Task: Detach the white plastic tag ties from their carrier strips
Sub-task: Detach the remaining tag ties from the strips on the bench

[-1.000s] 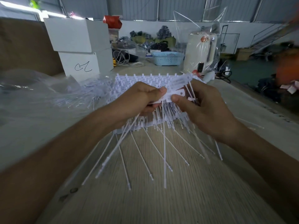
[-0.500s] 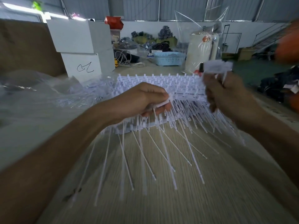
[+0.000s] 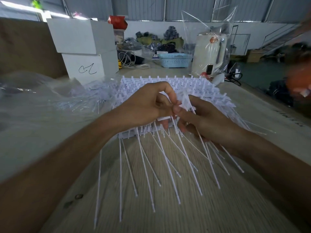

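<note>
Grey corrugated walls [image 3: 138,7] — pale wooden table [image 3: 218,207], stacked white boxes [image 3: 84,47]

An orange blur [image 3: 298,81] is cut off at right; the hands hide part of the tag-tie stack [image 3: 198,86].

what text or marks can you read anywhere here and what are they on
No printed words are legible.
Lower white box: a handwritten black scrawl, not clearly any letter.
Kettle: a red-orange emblem, too blurred to read.
Table edge, at right: faint dark marks, too blurred to read.

White tag ties [image 3: 165,158] — blue basket [image 3: 175,60]
</note>
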`<move>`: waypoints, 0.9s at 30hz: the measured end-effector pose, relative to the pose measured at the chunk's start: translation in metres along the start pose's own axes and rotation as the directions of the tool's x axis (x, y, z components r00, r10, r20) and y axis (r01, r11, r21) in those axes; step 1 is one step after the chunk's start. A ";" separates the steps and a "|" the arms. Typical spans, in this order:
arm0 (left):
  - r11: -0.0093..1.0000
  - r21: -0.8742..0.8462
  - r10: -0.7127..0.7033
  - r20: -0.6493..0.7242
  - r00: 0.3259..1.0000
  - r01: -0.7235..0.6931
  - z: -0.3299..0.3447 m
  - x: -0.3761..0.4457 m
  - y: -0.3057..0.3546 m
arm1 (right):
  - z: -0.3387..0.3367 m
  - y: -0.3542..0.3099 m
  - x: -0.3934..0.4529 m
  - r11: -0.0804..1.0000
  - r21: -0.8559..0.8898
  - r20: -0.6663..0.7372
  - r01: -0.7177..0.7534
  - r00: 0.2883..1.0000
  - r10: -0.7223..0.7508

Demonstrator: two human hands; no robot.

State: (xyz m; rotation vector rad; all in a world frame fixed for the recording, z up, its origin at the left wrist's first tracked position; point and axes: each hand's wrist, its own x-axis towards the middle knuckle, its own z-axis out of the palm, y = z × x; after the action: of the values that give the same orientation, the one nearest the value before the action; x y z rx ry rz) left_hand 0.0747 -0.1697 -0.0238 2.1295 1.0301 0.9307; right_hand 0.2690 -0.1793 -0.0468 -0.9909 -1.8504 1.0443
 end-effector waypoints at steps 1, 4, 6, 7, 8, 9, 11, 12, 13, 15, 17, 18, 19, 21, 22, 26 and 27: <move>1.000 0.007 0.002 -0.025 1.000 -0.002 0.002 0.000 0.000 | 0.000 0.000 0.000 1.000 0.019 0.003 0.011 1.000 -0.011; 1.000 0.018 0.006 -0.115 0.993 -0.004 0.008 -0.001 0.003 | -0.006 0.000 0.002 0.997 0.080 -0.037 0.019 0.999 -0.016; 0.996 0.087 0.019 -0.166 0.986 -0.004 0.010 -0.001 0.005 | -0.008 0.001 0.003 0.995 0.096 -0.074 0.014 0.997 -0.007; 0.991 0.134 0.016 -0.176 0.984 0.007 0.010 0.000 0.005 | -0.008 0.001 0.003 0.995 0.103 -0.079 0.012 0.997 -0.004; 0.984 0.178 0.000 -0.173 0.985 0.031 0.011 0.001 0.004 | -0.008 0.001 0.003 0.994 0.113 -0.078 0.010 0.997 -0.001; 0.971 0.233 -0.024 -0.165 0.986 0.063 0.011 0.001 0.004 | -0.007 0.002 0.003 0.992 0.128 -0.075 0.009 0.997 0.000; 0.937 0.331 -0.061 -0.166 0.984 0.114 0.012 0.002 0.003 | -0.006 0.001 0.003 0.986 0.165 -0.084 0.006 0.996 0.008; 0.938 0.322 -0.074 -0.171 0.983 0.126 0.014 0.002 0.003 | -0.006 0.001 0.003 0.984 0.175 -0.091 0.007 0.996 0.009; 0.952 0.279 -0.082 -0.172 0.982 0.128 0.015 0.002 0.003 | -0.006 0.001 0.003 0.983 0.182 -0.094 0.010 0.996 0.007; 0.975 0.184 -0.095 -0.171 0.981 0.127 0.015 0.003 0.004 | -0.006 0.002 0.003 0.982 0.184 -0.099 0.028 0.995 -0.010; 0.987 0.054 -0.140 -0.158 0.977 0.150 0.015 0.003 0.004 | -0.006 0.003 0.003 0.988 0.129 -0.094 0.088 0.993 -0.076; 0.986 -0.038 -0.167 -0.143 0.976 0.163 0.014 0.003 0.003 | -0.005 0.001 0.002 0.988 0.076 -0.080 0.135 0.988 -0.129; 0.975 -0.133 -0.195 -0.118 0.974 0.179 0.012 0.003 0.002 | -0.005 -0.001 0.002 0.983 0.020 -0.059 0.185 0.981 -0.183; 0.931 -0.301 -0.224 -0.019 0.974 0.208 0.008 0.001 0.000 | -0.006 -0.005 0.000 0.957 -0.084 -0.016 0.279 0.960 -0.281; 0.902 -0.376 -0.210 0.046 0.977 0.212 0.006 0.000 -0.001 | -0.008 -0.007 -0.001 0.934 -0.147 0.005 0.325 0.945 -0.328; 0.836 -0.511 -0.107 0.204 0.973 0.199 0.002 -0.003 -0.002 | -0.018 -0.010 -0.003 0.815 -0.382 0.091 0.435 0.896 -0.435; 0.843 -0.500 -0.103 0.209 0.972 0.197 0.002 -0.003 -0.003 | -0.019 -0.010 -0.003 0.799 -0.407 0.102 0.443 0.891 -0.442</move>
State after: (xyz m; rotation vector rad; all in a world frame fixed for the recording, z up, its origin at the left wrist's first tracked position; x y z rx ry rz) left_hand 0.0738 -0.1713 -0.0280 1.6182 0.7380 0.8146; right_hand 0.2847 -0.1798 -0.0316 -0.7221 -2.2201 0.3655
